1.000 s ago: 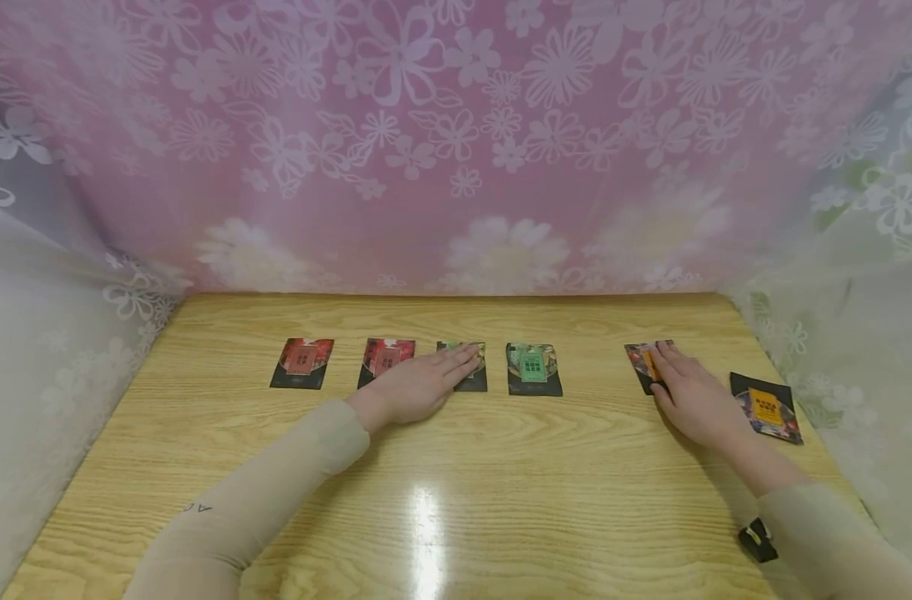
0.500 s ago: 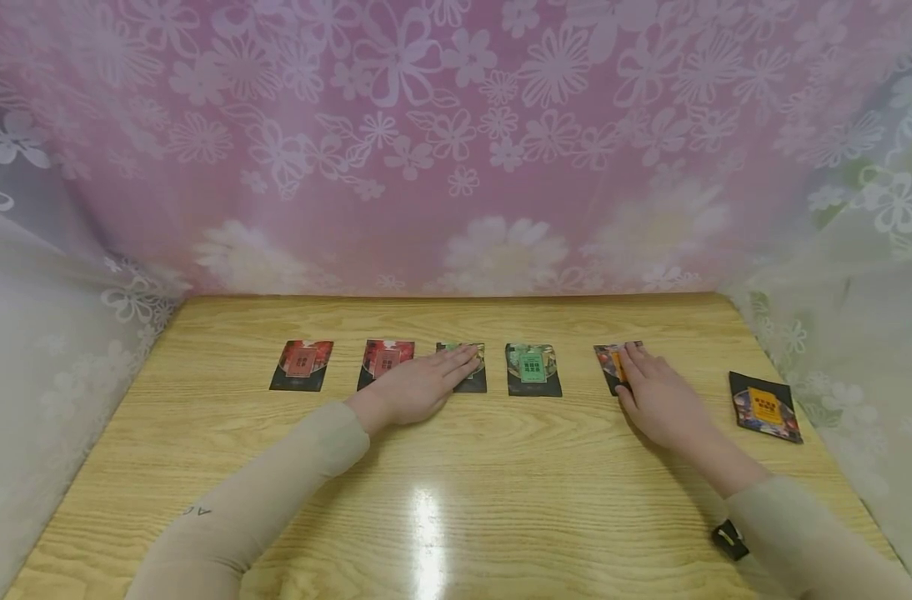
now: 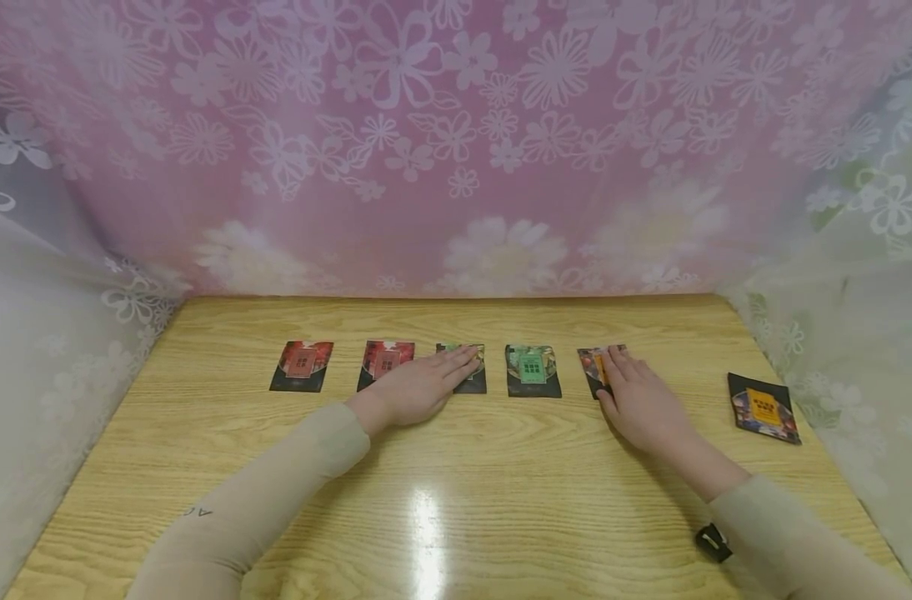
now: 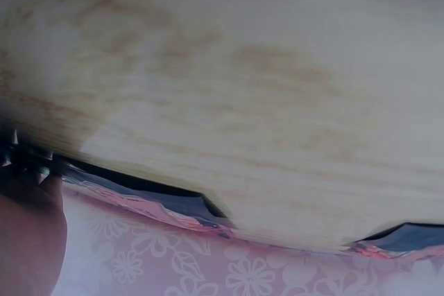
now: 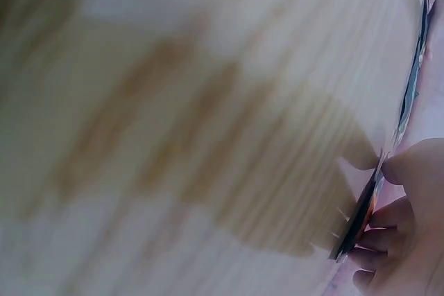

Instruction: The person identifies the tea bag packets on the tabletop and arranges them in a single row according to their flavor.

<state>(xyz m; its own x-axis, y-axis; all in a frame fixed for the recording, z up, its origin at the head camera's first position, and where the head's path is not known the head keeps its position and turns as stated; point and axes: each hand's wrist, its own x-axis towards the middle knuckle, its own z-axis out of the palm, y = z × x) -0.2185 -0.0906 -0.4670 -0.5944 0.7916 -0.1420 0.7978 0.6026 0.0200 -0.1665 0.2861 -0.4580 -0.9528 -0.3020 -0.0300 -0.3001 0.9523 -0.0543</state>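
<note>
With fingers straight, my left hand (image 3: 418, 387) lies over a green-and-black sachet (image 3: 471, 383), hiding much of it. My right hand (image 3: 642, 404) rests its extended fingers on an orange-labelled sachet (image 3: 593, 367) and covers its right part. Between the hands lies a flat sachet with a green label (image 3: 533, 368). To the left are two red-labelled sachets; the outer red sachet (image 3: 302, 367) shows whole, while the inner red sachet (image 3: 387, 358) is partly behind the left hand. In the right wrist view, the fingers (image 5: 381, 237) touch the sachet from above.
Another orange-labelled sachet (image 3: 764, 408) lies tilted near the right edge of the wooden table (image 3: 501, 500). A pink floral curtain (image 3: 456, 183) hangs behind the table, with pale curtains at both sides. A small black object (image 3: 714, 543) shows beside the right sleeve.
My right hand has slid left across the table, moving the orange-labelled sachet closer to the green-labelled one. The left hand has stayed in place.
</note>
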